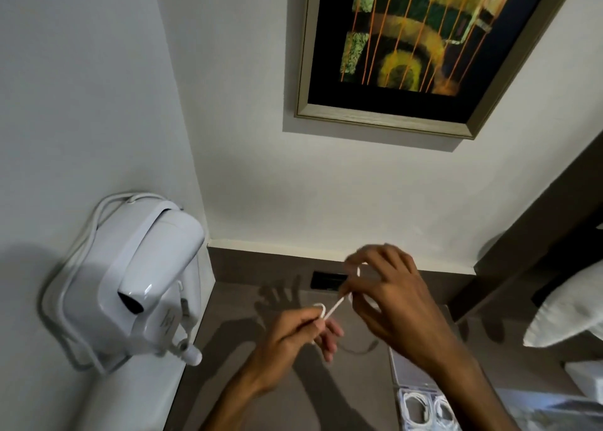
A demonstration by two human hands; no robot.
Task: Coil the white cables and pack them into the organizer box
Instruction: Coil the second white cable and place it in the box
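Note:
A thin white cable (333,310) stretches taut between both hands above the brown table (248,359). My left hand (293,332) pinches one end, where the cable bends into a small loop. My right hand (388,297), blurred by motion, holds the other part, with loops of cable around its fingers. The clear organizer box (421,408) lies open at the lower right, under my right forearm. Coiled white cables (412,404) rest in its compartments.
A white wall-mounted hair dryer (143,277) with its cord hangs on the left wall. A framed painting (408,45) is on the back wall above a black socket (328,280). A white pillow (567,310) and dark headboard stand at right.

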